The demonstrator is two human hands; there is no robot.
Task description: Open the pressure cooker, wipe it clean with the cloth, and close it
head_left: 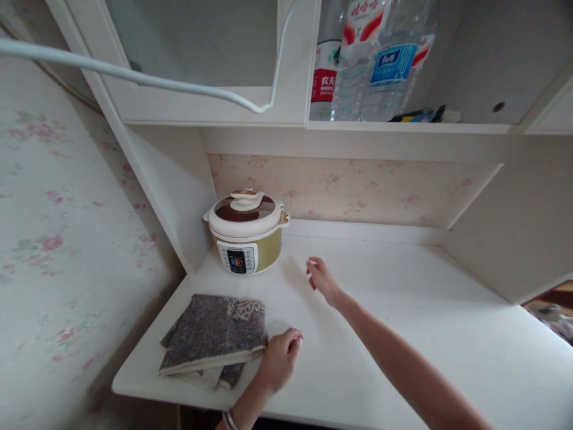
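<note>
My left hand [282, 357] is curled into a loose fist at the right edge of a folded grey cloth [215, 329], with a bracelet on the wrist. Nothing shows in its fingers, which face away from the cloth. The cloth has a pale patterned corner and a light border, and lies in uneven layers. Farther back, my right hand [321, 278] hovers over the white countertop [394, 286], fingers apart and slightly bent, holding nothing. To its left stands an electric pressure cooker [246, 233] with its lid on, apart from both hands.
Plastic bottles [358, 71] and small items stand on the shelf above. A white cable [179, 86] hangs across the upper left. Floral wallpaper [54, 239] covers the left wall. White cabinet panels [483, 221] bound the counter on both sides.
</note>
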